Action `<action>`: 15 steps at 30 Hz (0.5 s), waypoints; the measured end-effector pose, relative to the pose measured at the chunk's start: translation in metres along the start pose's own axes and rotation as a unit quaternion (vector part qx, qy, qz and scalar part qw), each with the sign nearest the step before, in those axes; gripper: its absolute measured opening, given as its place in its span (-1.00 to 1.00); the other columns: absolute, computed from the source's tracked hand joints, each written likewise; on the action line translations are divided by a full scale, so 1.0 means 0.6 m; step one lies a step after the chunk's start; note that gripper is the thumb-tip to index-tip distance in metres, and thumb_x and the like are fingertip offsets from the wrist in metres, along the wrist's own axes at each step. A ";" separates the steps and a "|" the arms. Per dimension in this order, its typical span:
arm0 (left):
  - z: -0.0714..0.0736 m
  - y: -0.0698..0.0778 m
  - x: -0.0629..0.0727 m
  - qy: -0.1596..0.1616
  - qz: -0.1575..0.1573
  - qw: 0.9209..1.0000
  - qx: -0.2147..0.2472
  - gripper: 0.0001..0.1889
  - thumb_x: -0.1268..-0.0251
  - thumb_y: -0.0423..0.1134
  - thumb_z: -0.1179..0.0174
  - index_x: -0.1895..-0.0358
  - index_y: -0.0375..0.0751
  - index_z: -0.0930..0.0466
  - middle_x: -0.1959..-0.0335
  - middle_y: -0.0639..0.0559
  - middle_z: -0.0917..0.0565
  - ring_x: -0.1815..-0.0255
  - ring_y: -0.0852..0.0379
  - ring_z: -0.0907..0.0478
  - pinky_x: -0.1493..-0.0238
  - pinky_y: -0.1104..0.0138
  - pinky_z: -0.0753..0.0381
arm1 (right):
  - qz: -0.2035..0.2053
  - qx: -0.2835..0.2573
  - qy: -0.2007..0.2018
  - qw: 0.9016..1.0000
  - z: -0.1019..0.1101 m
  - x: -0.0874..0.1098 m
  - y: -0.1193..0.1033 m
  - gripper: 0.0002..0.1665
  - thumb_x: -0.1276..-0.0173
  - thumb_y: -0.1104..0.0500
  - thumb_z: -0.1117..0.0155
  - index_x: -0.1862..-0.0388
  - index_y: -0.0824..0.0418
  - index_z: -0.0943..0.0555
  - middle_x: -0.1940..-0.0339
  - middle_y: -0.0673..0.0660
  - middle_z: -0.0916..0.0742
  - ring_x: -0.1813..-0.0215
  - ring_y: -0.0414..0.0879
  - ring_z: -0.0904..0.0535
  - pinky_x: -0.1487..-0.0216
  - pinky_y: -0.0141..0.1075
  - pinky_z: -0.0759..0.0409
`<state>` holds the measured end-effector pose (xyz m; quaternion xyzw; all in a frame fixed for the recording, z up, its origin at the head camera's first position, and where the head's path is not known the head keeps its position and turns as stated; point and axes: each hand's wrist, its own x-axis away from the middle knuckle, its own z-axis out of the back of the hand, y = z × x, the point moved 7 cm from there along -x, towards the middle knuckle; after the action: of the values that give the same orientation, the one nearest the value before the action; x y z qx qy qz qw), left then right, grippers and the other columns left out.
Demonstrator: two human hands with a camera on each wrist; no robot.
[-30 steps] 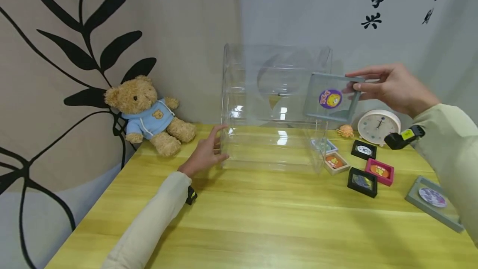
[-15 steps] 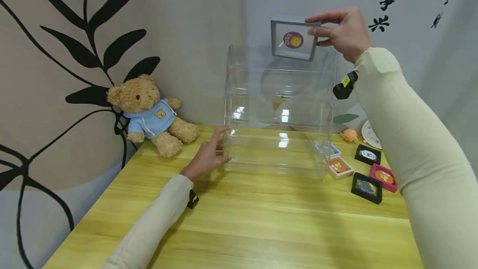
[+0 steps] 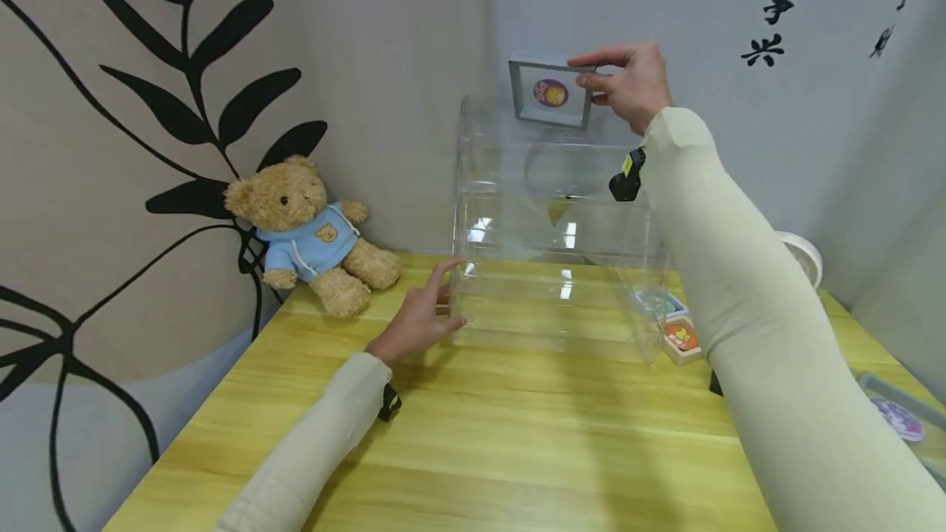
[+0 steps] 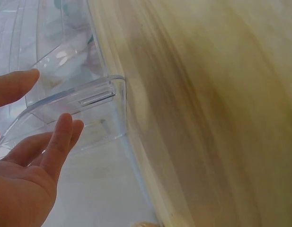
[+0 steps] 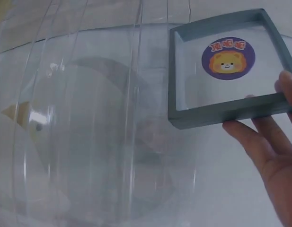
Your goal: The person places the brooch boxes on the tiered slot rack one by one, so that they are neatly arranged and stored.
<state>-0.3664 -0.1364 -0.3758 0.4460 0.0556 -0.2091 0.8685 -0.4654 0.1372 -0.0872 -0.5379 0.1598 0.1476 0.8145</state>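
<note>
A clear acrylic tiered display rack [image 3: 557,269] stands on the wooden table. At its left side my left hand [image 3: 417,314] holds it; in the left wrist view the thumb and fingers [image 4: 64,130] lie on either side of the rack's clear edge. My right hand [image 3: 626,84] pinches a grey display frame [image 3: 550,115] by its right side, holding it upright at the rack's top. A purple round badge [image 5: 228,58] with a yellow lion face shows inside the frame.
A teddy bear [image 3: 306,232] in a blue hoodie sits at the back left. Small frames, among them an orange-centred one [image 3: 681,339], lie right of the rack. Another grey frame [image 3: 902,413] lies at far right. The right sleeve [image 3: 769,302] partly hides a white clock [image 3: 801,257].
My right hand has carried the grey frame up and leftward from the rack's right side to its top. The left hand has kept its place on the rack.
</note>
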 end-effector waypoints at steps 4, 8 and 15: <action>0.003 -0.001 0.002 0.005 -0.003 1.000 -0.004 -0.04 -0.24 -0.42 -0.36 -0.57 0.21 0.00 -0.51 -0.51 -0.22 -0.42 -0.32 -0.43 -0.26 -0.05 -0.69 | 0.014 0.038 -0.012 0.999 -0.018 -0.008 -0.001 -0.69 -0.37 0.27 -0.35 -0.05 0.05 -0.77 -0.40 0.06 -0.60 -0.15 -0.22 -0.68 0.16 -0.47 -0.66; 0.003 -0.002 0.002 0.008 -0.003 1.000 -0.007 -0.03 -0.22 -0.42 -0.37 -0.58 0.22 0.00 -0.52 -0.49 -0.20 -0.40 -0.31 -0.45 -0.25 -0.03 -0.70 | 0.022 0.049 -0.015 0.998 -0.033 -0.014 0.006 -0.70 -0.40 0.28 -0.31 -0.04 0.06 -0.77 -0.39 0.08 -0.61 -0.16 -0.19 -0.71 0.23 -0.40 -0.57; -0.001 0.003 0.000 0.004 -0.007 1.000 -0.010 -0.01 -0.21 -0.43 -0.38 -0.58 0.23 0.01 -0.52 -0.52 -0.17 -0.38 -0.32 -0.48 -0.22 -0.01 -0.72 | -0.003 0.051 0.026 0.998 -0.038 -0.017 0.027 -0.64 -0.45 0.26 -0.26 -0.13 -0.04 -0.73 -0.31 0.04 -0.69 -0.14 -0.20 -0.69 0.12 -0.52 -0.61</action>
<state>-0.3656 -0.1348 -0.3745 0.4381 0.0643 -0.2125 0.8711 -0.4835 0.1212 -0.1047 -0.4995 0.1862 0.1229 0.8371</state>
